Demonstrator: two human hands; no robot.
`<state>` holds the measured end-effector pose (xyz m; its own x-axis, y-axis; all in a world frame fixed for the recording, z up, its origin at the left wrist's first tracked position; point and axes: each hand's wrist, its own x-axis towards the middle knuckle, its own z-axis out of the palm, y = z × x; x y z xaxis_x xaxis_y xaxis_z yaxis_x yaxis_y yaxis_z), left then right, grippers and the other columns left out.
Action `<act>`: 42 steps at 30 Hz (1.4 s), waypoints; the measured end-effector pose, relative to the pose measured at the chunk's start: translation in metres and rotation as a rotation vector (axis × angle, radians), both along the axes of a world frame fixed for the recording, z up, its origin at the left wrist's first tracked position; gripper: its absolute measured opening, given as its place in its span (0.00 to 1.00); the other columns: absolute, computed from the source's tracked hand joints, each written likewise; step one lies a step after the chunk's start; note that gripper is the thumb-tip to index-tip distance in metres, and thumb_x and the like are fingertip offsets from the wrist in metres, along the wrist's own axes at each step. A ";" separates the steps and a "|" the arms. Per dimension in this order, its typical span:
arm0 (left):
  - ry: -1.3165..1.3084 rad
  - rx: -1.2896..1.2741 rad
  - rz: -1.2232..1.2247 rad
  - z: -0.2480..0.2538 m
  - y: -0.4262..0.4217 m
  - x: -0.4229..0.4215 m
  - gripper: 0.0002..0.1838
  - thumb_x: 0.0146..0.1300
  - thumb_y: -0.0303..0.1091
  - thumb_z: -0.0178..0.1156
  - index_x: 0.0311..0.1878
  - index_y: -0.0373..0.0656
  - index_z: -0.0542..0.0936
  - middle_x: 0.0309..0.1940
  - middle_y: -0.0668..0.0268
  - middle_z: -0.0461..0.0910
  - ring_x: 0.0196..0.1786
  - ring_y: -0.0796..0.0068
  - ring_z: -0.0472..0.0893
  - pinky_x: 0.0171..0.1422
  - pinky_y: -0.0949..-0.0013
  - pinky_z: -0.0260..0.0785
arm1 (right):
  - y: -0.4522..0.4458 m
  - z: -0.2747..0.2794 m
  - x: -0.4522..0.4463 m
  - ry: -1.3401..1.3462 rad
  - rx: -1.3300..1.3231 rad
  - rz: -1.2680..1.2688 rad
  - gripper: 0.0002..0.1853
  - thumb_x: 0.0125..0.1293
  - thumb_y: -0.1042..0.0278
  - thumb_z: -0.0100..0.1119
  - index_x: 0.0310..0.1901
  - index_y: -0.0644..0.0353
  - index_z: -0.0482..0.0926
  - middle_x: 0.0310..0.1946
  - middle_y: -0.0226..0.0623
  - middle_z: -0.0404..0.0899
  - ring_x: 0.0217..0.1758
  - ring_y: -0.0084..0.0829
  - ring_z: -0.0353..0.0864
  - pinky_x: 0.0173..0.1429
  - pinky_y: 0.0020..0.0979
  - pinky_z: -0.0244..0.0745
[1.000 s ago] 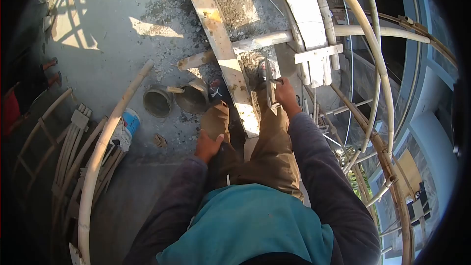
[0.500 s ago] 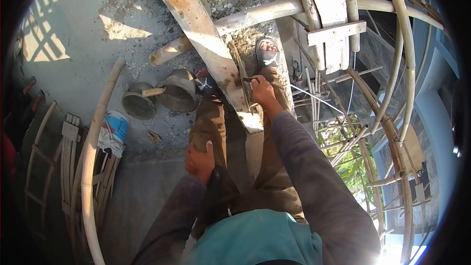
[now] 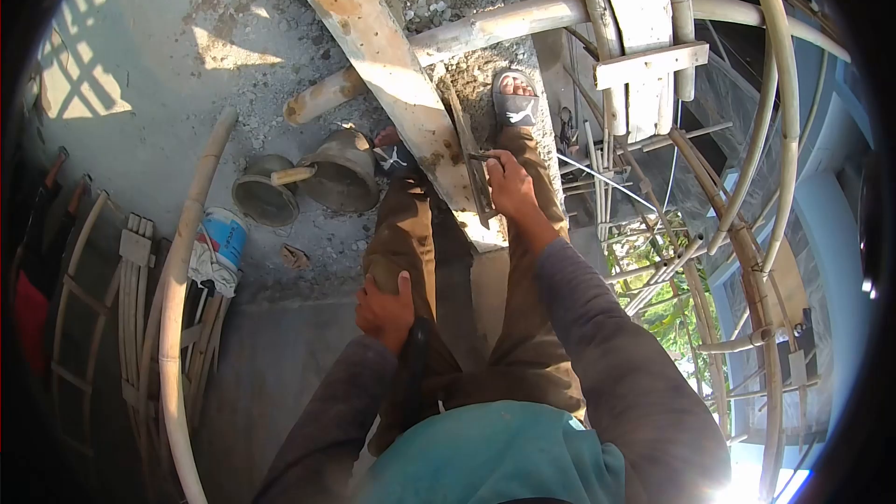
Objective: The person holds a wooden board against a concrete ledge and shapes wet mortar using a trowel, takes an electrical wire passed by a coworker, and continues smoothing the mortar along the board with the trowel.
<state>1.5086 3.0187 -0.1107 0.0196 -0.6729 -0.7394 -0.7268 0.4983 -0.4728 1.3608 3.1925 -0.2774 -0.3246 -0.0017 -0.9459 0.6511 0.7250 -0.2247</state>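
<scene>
My right hand (image 3: 511,185) is closed round the handle of a long, narrow plastering trowel (image 3: 464,145). The trowel's blade lies along the edge of a pale wooden plank (image 3: 378,61) that slants between my legs. Spread over the knee of my trousers, my left hand (image 3: 385,310) holds nothing, its thumb apart from the fingers. Left of my sandalled feet, two grey rubber buckets (image 3: 327,177) (image 3: 266,201) stand side by side on the rough floor. A short pale handle reaches across their rims.
A bamboo pole (image 3: 504,23) crosses under the plank. Bamboo scaffolding (image 3: 737,215) rises at the right, above a drop with greenery. At left are an upright bamboo pole (image 3: 177,289), a white-and-blue bucket (image 3: 222,235) and another person's red garment (image 3: 31,317). Rubble (image 3: 299,33) litters the floor.
My right hand has drawn the trowel slightly down along the plank's edge, toward me. My left hand stays on the knee. The person at the left edge has shifted.
</scene>
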 end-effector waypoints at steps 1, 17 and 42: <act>0.000 0.004 0.005 0.001 0.002 -0.002 0.40 0.56 0.65 0.58 0.61 0.40 0.72 0.53 0.51 0.75 0.52 0.45 0.76 0.56 0.50 0.68 | -0.003 -0.006 -0.002 0.062 -0.009 0.028 0.18 0.69 0.55 0.46 0.53 0.54 0.76 0.43 0.52 0.81 0.51 0.52 0.79 0.56 0.44 0.71; -0.034 0.035 0.062 -0.002 0.004 0.000 0.42 0.56 0.65 0.57 0.63 0.40 0.69 0.55 0.49 0.73 0.55 0.44 0.74 0.59 0.49 0.66 | 0.011 -0.017 -0.006 -0.018 0.045 0.124 0.19 0.68 0.55 0.46 0.53 0.55 0.76 0.45 0.53 0.80 0.52 0.54 0.77 0.57 0.45 0.70; -0.036 0.014 0.072 0.000 0.010 0.006 0.42 0.57 0.66 0.56 0.63 0.40 0.69 0.56 0.48 0.73 0.55 0.43 0.74 0.59 0.49 0.66 | -0.006 -0.036 -0.005 0.103 -0.040 0.023 0.20 0.68 0.53 0.43 0.52 0.56 0.77 0.44 0.54 0.80 0.53 0.55 0.77 0.59 0.46 0.69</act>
